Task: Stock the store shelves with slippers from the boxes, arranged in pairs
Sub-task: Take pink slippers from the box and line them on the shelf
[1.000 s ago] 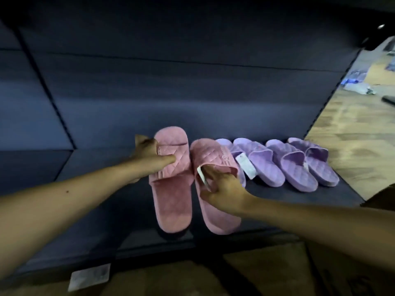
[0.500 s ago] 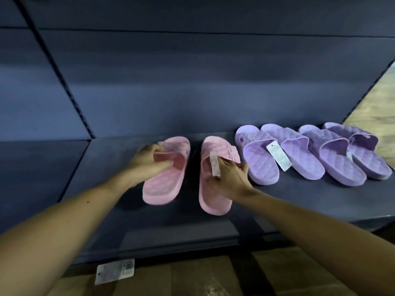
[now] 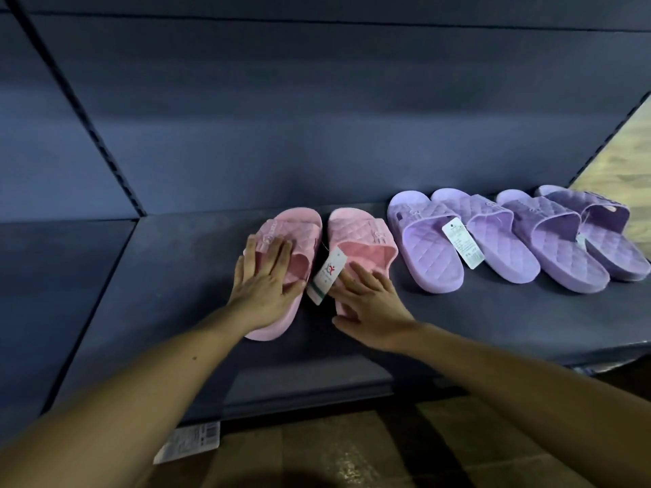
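Note:
Two pink quilted slippers lie side by side on the dark blue shelf [image 3: 176, 276], toes toward the back wall. My left hand [image 3: 264, 280] lies flat, fingers straight, on the left pink slipper [image 3: 296, 227]. My right hand [image 3: 370, 304] rests with spread fingers on the heel part of the right pink slipper [image 3: 359, 237], beside its white paper tag [image 3: 327, 272]. To the right stand several purple slippers [image 3: 422, 248] in a row, one with a white tag [image 3: 461, 241].
The shelf's back wall rises behind the slippers, with a slotted upright [image 3: 81, 110] at the left. A price label [image 3: 190, 442] hangs on the shelf's front edge. Wooden floor [image 3: 620, 153] shows at the right beyond the shelf end.
Both pink slippers have been slid back and set closer together on the shelf. My hands went from gripping the straps to lying flat on them.

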{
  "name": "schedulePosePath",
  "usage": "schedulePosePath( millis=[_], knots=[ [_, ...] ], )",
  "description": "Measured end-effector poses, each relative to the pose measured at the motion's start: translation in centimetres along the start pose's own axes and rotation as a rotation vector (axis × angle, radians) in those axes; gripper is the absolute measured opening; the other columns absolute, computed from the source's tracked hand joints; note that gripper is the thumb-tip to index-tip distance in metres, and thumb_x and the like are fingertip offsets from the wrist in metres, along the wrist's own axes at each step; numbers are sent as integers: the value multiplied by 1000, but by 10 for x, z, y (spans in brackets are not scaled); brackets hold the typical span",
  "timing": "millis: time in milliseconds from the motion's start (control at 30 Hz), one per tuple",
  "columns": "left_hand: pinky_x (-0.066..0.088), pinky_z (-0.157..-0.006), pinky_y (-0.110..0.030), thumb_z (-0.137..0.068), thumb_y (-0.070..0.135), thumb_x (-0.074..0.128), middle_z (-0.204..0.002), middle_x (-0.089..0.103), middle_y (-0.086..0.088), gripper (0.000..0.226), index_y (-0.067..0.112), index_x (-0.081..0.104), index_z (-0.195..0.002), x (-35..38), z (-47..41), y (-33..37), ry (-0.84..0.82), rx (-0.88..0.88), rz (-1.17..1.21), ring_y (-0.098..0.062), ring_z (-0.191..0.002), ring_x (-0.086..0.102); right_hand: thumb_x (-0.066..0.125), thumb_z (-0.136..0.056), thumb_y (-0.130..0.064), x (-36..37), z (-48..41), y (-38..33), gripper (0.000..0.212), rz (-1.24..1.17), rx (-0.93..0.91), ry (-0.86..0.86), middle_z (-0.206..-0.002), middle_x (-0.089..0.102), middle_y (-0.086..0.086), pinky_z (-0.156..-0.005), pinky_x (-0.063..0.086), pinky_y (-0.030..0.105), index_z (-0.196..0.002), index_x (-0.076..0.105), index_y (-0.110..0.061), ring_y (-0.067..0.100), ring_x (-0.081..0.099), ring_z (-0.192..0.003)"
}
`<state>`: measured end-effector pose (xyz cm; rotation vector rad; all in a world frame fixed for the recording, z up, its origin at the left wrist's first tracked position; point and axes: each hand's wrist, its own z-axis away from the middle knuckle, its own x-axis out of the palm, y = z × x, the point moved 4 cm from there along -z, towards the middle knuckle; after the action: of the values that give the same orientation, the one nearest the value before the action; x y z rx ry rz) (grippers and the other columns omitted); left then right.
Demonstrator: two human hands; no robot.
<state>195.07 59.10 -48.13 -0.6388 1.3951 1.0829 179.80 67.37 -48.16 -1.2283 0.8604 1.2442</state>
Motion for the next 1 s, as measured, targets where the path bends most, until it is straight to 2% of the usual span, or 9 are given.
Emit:
schedulePosePath(
  millis=[67, 200, 267, 367, 567, 700, 800, 900, 1000],
  knots=[
    [-6, -114, -47, -96, 50, 30, -155, -19, 8, 70, 27, -10, -148, 0, -6, 7, 1, -22, 28, -29, -138, -30, 18, -74, -63, -5, -3, 13, 77, 26, -38, -11, -158, 0, -6, -116, -6, 37, -146, 21, -36, 17, -9, -146],
    [1, -115, -46, -96, 51, 27, -156, -18, 8, 68, 26, -9, -148, 5, -19, 27, 43, -84, 78, -29, -138, -30, 45, -92, -44, -14, -15, 32, 63, 50, -28, -32, -158, 1, -6, -116, -8, 32, -147, 16, -31, 14, -9, -146],
    [1, -116, -43, -96, 51, 26, -156, -18, 6, 68, 25, -9, -148, 8, -25, 34, 75, -126, 96, -30, -139, -29, 35, -88, -54, -15, -21, 36, 68, 49, -28, -17, -158, 1, -7, -116, -8, 32, -148, 15, -30, 14, -8, -146],
    [1, -116, -42, -96, 49, 27, -157, -16, 6, 67, 25, -8, -149, 11, -33, 41, 122, -178, 95, -30, -139, -28, 6, -62, -65, -12, -24, 37, 93, 50, -63, 34, -158, 6, -7, -116, -7, 34, -146, 23, -30, 16, -4, -147],
    [-2, -116, -44, -96, 44, 27, -156, -17, 4, 67, 23, -10, -148, 12, -43, 52, 134, -238, 110, -32, -138, -30, 5, -63, -63, -10, -24, 38, 87, 44, -95, 54, -158, 3, -10, -116, -6, 36, -145, 20, -38, 16, -3, -147],
    [-8, -114, -46, -94, 45, 23, -156, -17, 4, 67, 23, -10, -148, 12, -50, 43, 38, -180, 125, -31, -137, -32, 28, -87, -55, -14, -21, 36, 67, 42, -80, -27, -158, -6, -9, -116, -9, 33, -148, 7, -36, 14, -11, -145],
    [-13, -112, -52, -76, 58, 8, -158, -11, 3, 81, 24, 7, -149, 8, -53, 34, -15, -71, 62, -26, -142, -24, 44, -93, -43, -21, -17, 33, 71, 13, -49, -66, -158, -6, -8, -116, -6, 30, -148, 2, -32, 12, -10, -146],
    [1, -113, -51, -94, 48, 23, -157, -8, 11, 58, 33, 8, -148, -14, -36, 36, -27, -103, 125, -22, -144, -18, 48, -91, -41, -33, -11, 33, 72, -41, -19, -17, -158, 3, -7, -117, 0, 30, -149, 7, -29, 14, -1, -146],
    [11, -113, -47, -97, 38, 32, -157, -4, 14, 56, 38, 6, -147, -43, -15, 49, 13, 3, 86, -23, -145, -10, 54, -90, -33, -61, -4, 33, 69, -91, -36, 89, -157, 15, -6, -119, 10, 31, -148, 18, -24, 14, 8, -146]
  ],
)
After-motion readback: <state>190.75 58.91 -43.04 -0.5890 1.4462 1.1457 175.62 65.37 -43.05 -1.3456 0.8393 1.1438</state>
